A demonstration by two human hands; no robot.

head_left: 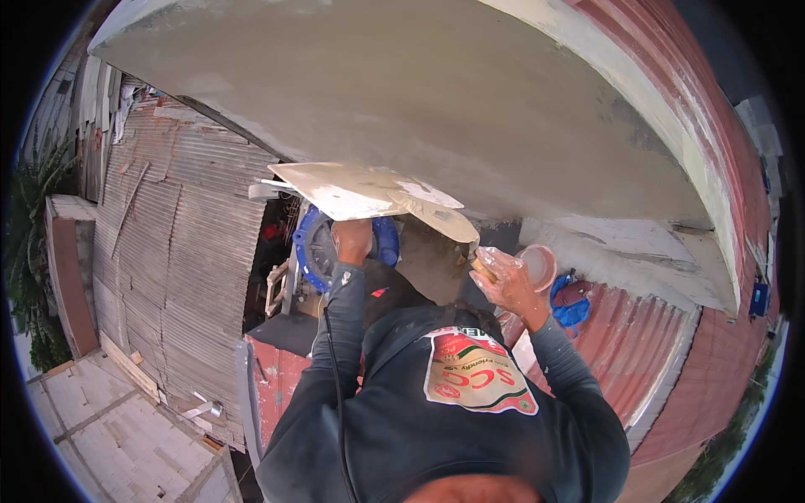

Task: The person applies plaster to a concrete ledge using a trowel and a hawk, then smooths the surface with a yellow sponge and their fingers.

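Note:
My left hand [353, 241] is closed beneath a flat plasterer's hawk [335, 189]; the handle is hidden by my fingers and the board. Pale wet plaster [352, 201] lies on part of the board. To the right, my right hand [507, 281], smeared with plaster, is wrapped around the handle of a trowel [449, 222]. Its rounded, plaster-coated blade reaches left and overlaps the hawk's right edge; whether the two touch I cannot tell. Just beyond the hawk stands a broad grey plastered wall [377, 84], its surface smooth and darker in patches.
Below the hawk sits a blue round-rimmed object [312, 260]. A pinkish bucket [539, 267] and blue plastic [572, 312] are beside my right hand. Corrugated roofing [168, 235] spreads at left, red corrugated sheets [625, 344] at right. A black cable [337, 394] runs along my left arm.

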